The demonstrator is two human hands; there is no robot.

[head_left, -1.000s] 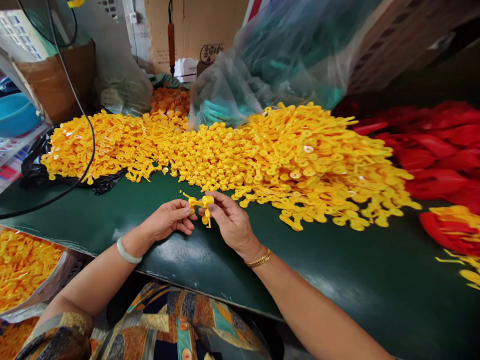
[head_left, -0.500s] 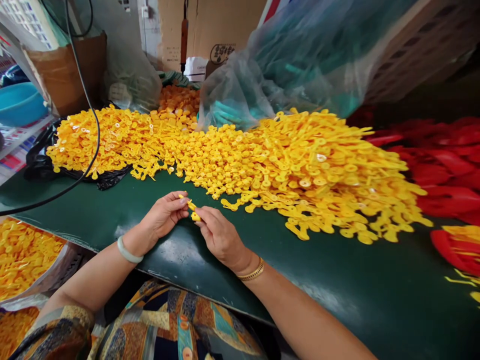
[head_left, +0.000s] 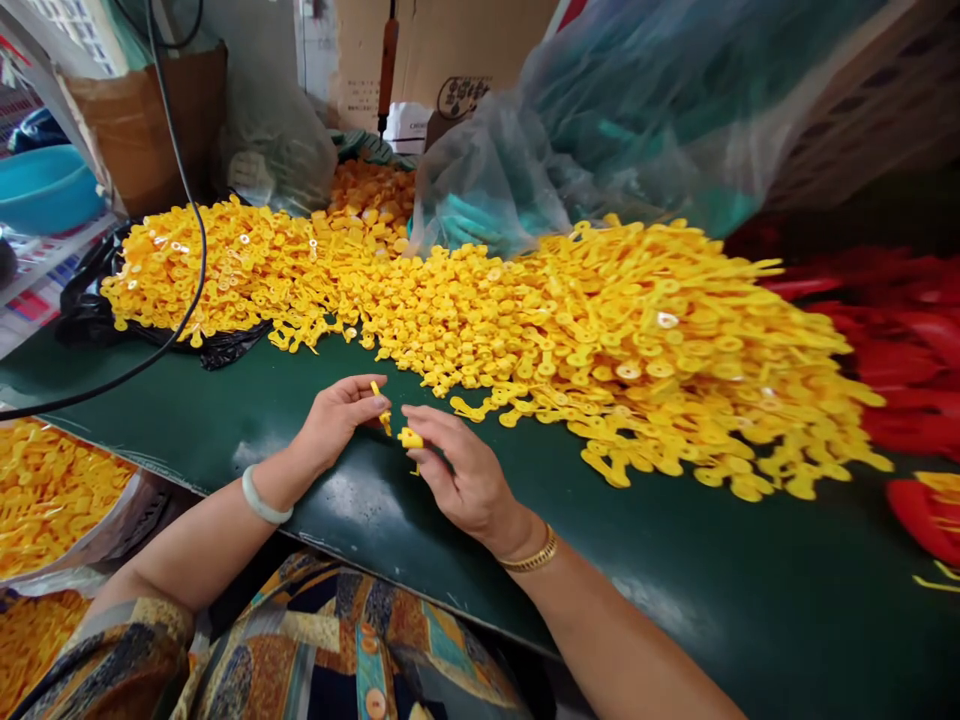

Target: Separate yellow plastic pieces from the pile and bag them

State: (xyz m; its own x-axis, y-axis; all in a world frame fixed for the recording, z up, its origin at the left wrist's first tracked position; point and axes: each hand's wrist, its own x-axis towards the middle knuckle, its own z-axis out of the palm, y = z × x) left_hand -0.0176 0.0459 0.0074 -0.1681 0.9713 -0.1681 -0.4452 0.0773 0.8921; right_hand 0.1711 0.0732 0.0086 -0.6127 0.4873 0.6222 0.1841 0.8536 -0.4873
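Observation:
Over the dark green table (head_left: 360, 520), my left hand (head_left: 343, 418) pinches a slim yellow plastic piece (head_left: 381, 405), held tilted between thumb and fingers. My right hand (head_left: 469, 478), just to the right, grips a small chunky yellow plastic part (head_left: 409, 438) between thumb and fingertips. A small gap separates the two pieces. Beyond the hands lies a heap of small blocky yellow parts (head_left: 457, 320). It runs into a larger pile of flat, long yellow pieces (head_left: 675, 350) on the right.
Another yellow pile (head_left: 217, 265) rests on black plastic (head_left: 232, 345) at the left. A black cable (head_left: 199, 270) hangs across it. Clear plastic bags (head_left: 600, 150) stand behind, red parts (head_left: 915, 350) lie far right, and a sack of yellow pieces (head_left: 60, 490) sits below the table's left edge.
My hands have drawn apart, my right hand moving right with the chunky part. The slim piece in my left hand is now more upright. The view has shifted slightly.

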